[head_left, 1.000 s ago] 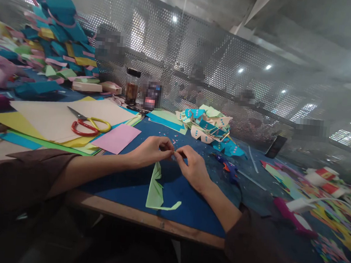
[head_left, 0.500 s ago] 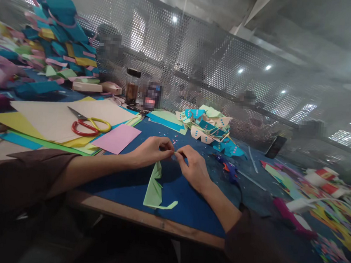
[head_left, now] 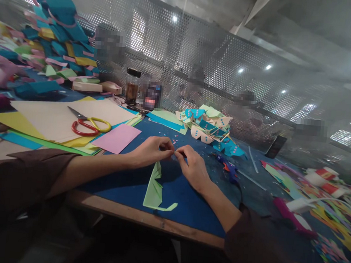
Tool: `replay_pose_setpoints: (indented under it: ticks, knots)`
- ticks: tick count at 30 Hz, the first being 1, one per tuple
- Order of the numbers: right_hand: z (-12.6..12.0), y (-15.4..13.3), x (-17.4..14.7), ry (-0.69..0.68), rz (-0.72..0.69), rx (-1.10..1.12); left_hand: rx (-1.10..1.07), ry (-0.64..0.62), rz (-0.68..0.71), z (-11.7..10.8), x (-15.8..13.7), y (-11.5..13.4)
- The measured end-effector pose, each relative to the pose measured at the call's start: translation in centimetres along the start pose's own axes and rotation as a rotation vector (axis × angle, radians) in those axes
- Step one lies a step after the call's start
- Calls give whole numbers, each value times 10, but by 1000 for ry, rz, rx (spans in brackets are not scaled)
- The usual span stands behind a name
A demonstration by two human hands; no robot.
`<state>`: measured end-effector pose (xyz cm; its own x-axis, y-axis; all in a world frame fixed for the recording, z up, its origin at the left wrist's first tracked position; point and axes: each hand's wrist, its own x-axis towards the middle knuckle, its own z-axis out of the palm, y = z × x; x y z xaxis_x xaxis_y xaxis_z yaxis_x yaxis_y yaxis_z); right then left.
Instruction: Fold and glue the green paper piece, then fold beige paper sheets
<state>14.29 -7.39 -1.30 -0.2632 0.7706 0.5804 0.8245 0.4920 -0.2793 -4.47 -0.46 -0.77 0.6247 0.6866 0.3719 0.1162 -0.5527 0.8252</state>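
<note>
Fingertips nearly meeting, my left hand (head_left: 154,151) and my right hand (head_left: 193,165) are both pinched closed over the blue table. Whatever sits between the fingertips is too small to make out. Just below my left hand lies a folded light green paper piece (head_left: 154,189), pleated on one side, with a thin strip reaching right at its lower end. Tiny coloured paper bits (head_left: 174,139) are scattered just beyond my fingers. A purple glue gun (head_left: 228,168) lies to the right of my right hand.
Red-and-yellow-handled scissors (head_left: 90,126) rest on stacked paper sheets (head_left: 50,111) at left, near a pink sheet (head_left: 119,138). Cut paper glasses shapes (head_left: 207,126) are piled behind my hands. A lidded jar (head_left: 132,88) stands at the back; paper scraps (head_left: 300,189) cover the right side.
My hands stay almost in place; the small light-coloured tip seen between the fingertips earlier is now less visible. The light green paper piece has not moved.
</note>
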Motion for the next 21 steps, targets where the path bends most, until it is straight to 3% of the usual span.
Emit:
replay_pose_setpoints:
  ticks: [21]
  knots:
    - [2,3,0,-66,45,-136,0,-5,-12,-1,0,1]
